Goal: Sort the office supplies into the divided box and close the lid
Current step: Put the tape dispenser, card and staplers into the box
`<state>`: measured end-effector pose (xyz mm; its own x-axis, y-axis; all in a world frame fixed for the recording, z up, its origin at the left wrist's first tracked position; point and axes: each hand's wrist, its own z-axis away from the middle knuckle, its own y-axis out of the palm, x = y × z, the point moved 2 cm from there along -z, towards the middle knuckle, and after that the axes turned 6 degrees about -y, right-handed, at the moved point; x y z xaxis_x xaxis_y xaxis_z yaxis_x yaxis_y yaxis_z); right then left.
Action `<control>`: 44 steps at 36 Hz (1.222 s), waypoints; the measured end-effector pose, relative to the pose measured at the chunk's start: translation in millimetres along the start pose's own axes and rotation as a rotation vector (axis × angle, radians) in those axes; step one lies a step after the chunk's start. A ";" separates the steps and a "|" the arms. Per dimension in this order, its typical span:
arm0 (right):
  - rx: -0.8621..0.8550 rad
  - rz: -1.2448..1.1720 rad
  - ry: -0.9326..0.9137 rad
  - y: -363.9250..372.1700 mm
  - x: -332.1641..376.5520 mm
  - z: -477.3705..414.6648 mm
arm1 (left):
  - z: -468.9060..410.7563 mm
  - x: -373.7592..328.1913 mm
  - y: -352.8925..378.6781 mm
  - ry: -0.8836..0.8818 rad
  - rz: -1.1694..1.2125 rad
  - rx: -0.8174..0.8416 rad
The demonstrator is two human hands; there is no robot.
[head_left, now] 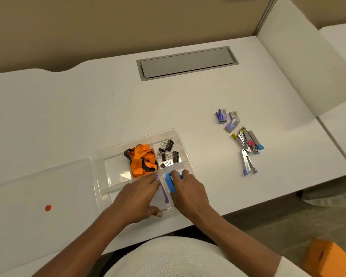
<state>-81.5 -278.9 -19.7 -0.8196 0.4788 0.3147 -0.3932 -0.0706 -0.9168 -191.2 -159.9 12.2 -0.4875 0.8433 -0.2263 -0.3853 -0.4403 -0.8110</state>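
Nearest to us, both hands reach into the front compartments of the clear divided box (100, 156), which sits on the white desk (68, 116) close to its front edge. Our left hand (140, 198) lies flat, fingers extended and close together, pressing on a grey packet with a purple edge (161, 194) in the front middle compartment; the thumb is tucked at the box's front wall. We cannot tell whether it grips the packet or only rests on it. Our right hand (188, 188) has its fingers curled around a blue stapler (170, 182), holding it in the front right compartment.

The box's clear lid (38, 192) lies open and flat to the left, joined to the box, with a red dot (48, 207) on it.

Behind the hands, the middle compartment holds an orange and black strap (143, 160). The back right compartment holds black binder clips (169, 152).

Farther right on the desk, well apart from the box, lie several staple removers (247, 148) in a loose group. Just beyond them sit three small staple boxes (227, 118).

Farthest back, a grey cable hatch (186, 62) is set into the desk.
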 end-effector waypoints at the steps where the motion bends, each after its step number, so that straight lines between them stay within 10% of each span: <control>1: -0.007 -0.010 0.000 1.6 -0.1 1.2 | -0.3 -0.9 0.3 -0.010 -0.006 -0.001; 20: -0.633 -0.199 0.490 -93.1 -167.3 9.8 | -44.9 -101.6 -51.5 0.065 -0.075 -0.258; 44: -0.242 -0.374 0.692 -84.2 -325.9 -51.0 | -217.5 -255.7 -21.3 -0.301 0.388 0.004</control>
<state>240.0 -384.4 -57.6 -0.1789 0.8701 0.4592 -0.4238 0.3531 -0.8341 112.1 -299.1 -30.1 -0.8001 0.4910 -0.3446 -0.1334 -0.7058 -0.6958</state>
